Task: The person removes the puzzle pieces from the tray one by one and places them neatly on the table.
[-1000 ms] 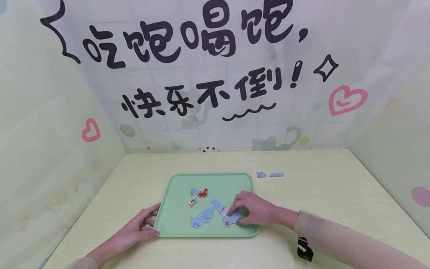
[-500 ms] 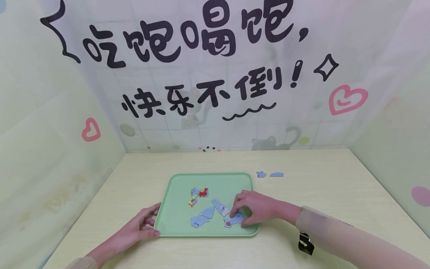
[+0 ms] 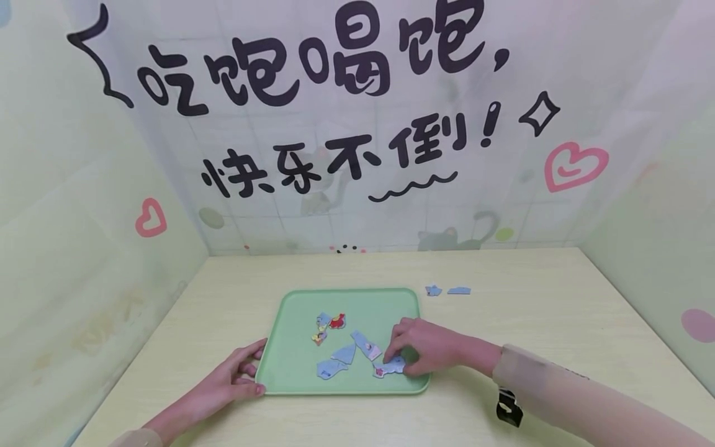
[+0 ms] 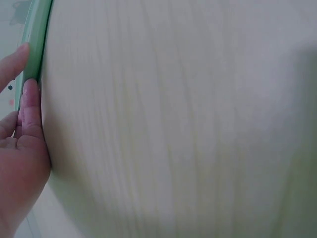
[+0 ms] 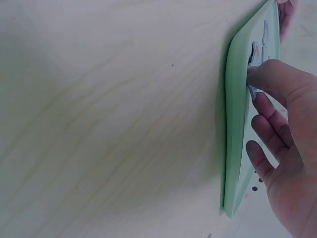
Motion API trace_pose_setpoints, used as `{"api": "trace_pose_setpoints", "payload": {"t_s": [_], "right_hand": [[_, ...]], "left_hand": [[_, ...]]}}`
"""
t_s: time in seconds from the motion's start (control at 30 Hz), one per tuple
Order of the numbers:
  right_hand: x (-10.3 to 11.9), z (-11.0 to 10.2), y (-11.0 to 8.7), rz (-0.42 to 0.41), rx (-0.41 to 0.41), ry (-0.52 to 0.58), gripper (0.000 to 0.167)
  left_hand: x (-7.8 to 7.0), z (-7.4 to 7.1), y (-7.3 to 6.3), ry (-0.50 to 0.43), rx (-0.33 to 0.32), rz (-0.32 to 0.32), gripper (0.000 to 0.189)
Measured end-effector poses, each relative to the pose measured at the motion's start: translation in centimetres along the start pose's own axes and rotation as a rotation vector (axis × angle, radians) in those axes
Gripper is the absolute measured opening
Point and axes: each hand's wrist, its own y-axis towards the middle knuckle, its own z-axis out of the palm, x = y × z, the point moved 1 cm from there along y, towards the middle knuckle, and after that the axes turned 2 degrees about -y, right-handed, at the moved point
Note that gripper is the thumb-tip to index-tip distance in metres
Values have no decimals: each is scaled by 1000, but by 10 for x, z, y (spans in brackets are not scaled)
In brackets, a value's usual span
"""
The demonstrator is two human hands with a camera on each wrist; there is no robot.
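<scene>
On a light green tray [image 3: 296, 383] lie several pale blue jigsaw puzzle pieces with small printed pictures. My right hand [image 3: 427, 344] reaches over the tray's right rim and pinches a blue puzzle piece [image 3: 391, 367] with thumb and fingers, flat near the right front corner. In the right wrist view the thumb partly hides that piece [image 5: 255, 54]. Just behind and left of it is a long blue piece [image 3: 365, 344]; two more pieces [image 3: 333, 367] meet at the front middle. My left hand [image 3: 231, 375] holds the tray's left rim, fingers partly curled, thumb at the front corner.
A small cluster of red, yellow and blue pieces [image 3: 337, 321] lies toward the tray's back. Off the tray, two blue pieces [image 3: 459, 290] rest on the wooden table [image 3: 530, 310] at the back right. Printed walls [image 3: 335, 217] enclose the table at the back and sides.
The piece in my right hand has turned slightly and shifted a little right, its upper end now by the long piece's lower tip. My left hand and the tray stay put.
</scene>
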Motion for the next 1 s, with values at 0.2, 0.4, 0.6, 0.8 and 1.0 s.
{"api": "trace_pose_setpoints", "payload": {"t_s": [0.2,0.4,0.6,0.8,1.0], "right_hand": [[0,-6,-4,-2,-31,2,35],[-6,-13,-8,8,-73,-17,36],[-16,-22,-12,7,-121,-22,33],[-23,-35,-18,17,-190,-23,32],[-37,-49,-25,52,-251,-11,32]], "left_hand": [[0,0,0,-7,10,4,93],[-2,0,0,-19,19,-1,92],[-2,0,-1,-19,20,-2,92],[-2,1,-1,-21,20,5,93],[-1,0,-1,-33,23,2,92]]}}
